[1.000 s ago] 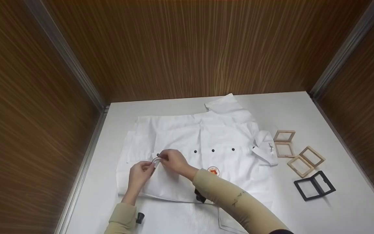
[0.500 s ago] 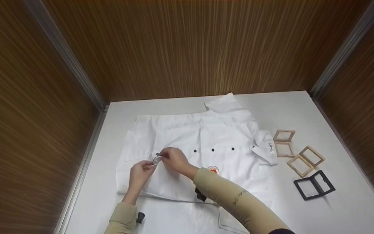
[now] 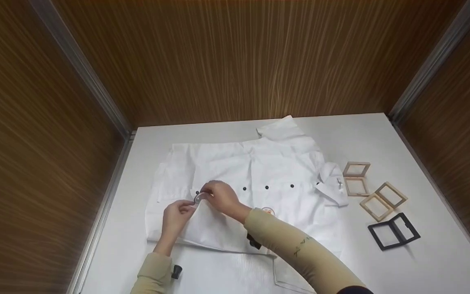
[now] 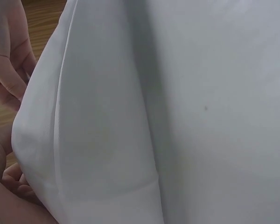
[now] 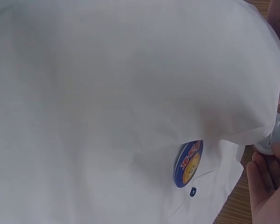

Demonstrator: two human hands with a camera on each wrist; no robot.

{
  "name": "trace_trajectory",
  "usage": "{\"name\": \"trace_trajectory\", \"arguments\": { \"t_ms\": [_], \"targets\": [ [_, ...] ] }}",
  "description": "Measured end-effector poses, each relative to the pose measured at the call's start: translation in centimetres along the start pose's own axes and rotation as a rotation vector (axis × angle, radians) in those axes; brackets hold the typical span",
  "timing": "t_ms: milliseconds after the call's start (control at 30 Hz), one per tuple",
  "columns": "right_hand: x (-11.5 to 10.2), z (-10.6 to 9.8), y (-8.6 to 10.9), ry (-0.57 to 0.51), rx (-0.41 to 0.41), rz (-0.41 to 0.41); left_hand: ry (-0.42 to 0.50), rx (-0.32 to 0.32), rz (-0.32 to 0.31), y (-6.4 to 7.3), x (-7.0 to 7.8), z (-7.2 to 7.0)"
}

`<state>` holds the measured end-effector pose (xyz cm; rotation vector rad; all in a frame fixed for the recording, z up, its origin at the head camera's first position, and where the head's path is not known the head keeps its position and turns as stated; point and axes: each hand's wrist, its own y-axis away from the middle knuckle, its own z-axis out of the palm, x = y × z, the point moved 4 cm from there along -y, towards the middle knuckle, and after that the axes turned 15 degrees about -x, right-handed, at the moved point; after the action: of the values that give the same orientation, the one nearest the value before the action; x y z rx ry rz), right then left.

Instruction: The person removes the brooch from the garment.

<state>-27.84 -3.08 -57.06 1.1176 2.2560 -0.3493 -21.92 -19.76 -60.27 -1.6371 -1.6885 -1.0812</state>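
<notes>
Your left hand [image 3: 176, 216] had its thumb and fingers nearly closed on a round pin-back badge [image 3: 197, 199], nearer the table's [image 3: 361, 141] left edge than its right. Your right hand [image 3: 222, 199] seemed to pinch the lifted white button-front coat [image 3: 222, 163]. Holding cloth taut, pin [image 5: 272, 136] angled away from both hands, looked safest.
</notes>
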Motion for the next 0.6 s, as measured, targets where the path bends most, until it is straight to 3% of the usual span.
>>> {"name": "trace_trajectory", "arguments": {
  "t_ms": [267, 600],
  "targets": [
    [0.28, -0.47, 0.06, 0.020, 0.008, 0.033, 0.000, 0.017, 0.021, -0.16, 0.25, -0.16],
    [0.53, -0.72, 0.35, -0.067, 0.032, 0.067, 0.004, 0.006, 0.030, -0.41, 0.85, 0.02]
  ]
}}
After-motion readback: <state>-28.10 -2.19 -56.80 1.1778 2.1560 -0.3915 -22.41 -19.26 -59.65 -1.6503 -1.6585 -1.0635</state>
